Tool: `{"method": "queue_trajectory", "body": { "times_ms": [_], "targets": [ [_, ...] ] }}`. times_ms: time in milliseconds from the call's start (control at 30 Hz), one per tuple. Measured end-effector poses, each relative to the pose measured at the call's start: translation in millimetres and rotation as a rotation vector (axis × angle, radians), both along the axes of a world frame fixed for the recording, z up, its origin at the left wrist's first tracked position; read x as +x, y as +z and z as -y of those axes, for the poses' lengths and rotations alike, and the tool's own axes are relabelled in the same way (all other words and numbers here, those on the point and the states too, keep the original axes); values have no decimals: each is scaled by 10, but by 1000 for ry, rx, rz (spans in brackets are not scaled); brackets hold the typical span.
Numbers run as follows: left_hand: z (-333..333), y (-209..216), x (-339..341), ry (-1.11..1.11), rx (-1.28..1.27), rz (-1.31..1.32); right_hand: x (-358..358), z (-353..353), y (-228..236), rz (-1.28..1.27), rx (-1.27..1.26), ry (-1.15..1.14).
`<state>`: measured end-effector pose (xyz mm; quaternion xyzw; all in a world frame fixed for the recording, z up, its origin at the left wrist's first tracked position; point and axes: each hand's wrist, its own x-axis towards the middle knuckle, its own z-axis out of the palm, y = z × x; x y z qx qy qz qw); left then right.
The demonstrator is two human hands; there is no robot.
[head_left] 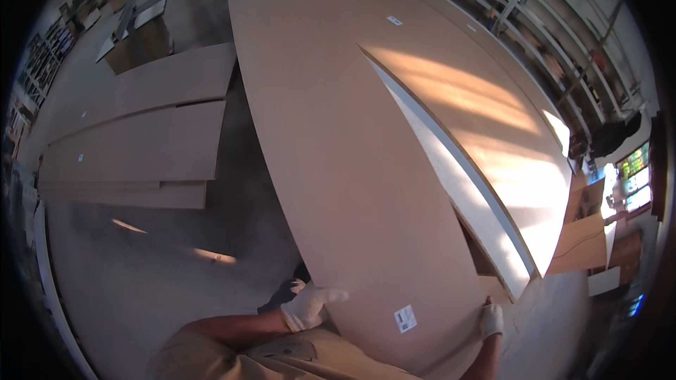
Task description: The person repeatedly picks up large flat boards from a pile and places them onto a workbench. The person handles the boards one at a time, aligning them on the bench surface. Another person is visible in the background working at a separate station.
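A long light-brown wooden board point(338, 169) with a white label near its close end stretches away from my body. My left hand point(308, 307), in a white glove, grips its left edge, thumb over the top face and fingers mostly hidden below. On the opposite edge, close to the near right corner, my right hand point(491, 318) has a white glove too; its thumb points up along the edge. The board lies at an angle over other boards. A second wide brown board point(458, 91) sits to its right, streaked with sunlight, with a pale white strip point(458, 169) showing between them.
Several stacked brown boards point(141, 141) lie at the left. Metal racks point(549, 35) line the far right, near a window point(636, 177) and smaller panels point(581, 239). A box-like stack point(141, 42) stands at the far left on the grey floor point(141, 274).
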<state>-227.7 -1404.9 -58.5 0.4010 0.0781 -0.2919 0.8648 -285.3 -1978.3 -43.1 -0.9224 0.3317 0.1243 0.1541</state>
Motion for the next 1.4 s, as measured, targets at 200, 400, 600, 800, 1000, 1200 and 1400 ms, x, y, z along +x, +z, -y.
{"method": "queue_trajectory", "body": {
  "times_ms": [200,400,600,800,1000,1200,1400],
  "targets": [
    [63,489,-575,116,-96,-189,-303,-702,296,286,-58,-1],
    [69,600,-1347,218,-107,-257,-591,-1029,868,305,-137,124],
    [-143,572,-1694,280,-265,-229,-381,-1367,1255,403,-29,255],
    [-1078,515,-2008,446,-316,-100,-151,-2421,1335,573,19,412],
    [-2361,527,-2294,585,-336,-117,324,-3927,1302,493,13,586],
    [-3507,378,-2323,708,-382,-142,1015,-5443,1069,450,26,801],
    [-4476,175,-1903,939,-318,-208,1807,-7046,1086,334,-42,906]
  ]
}}
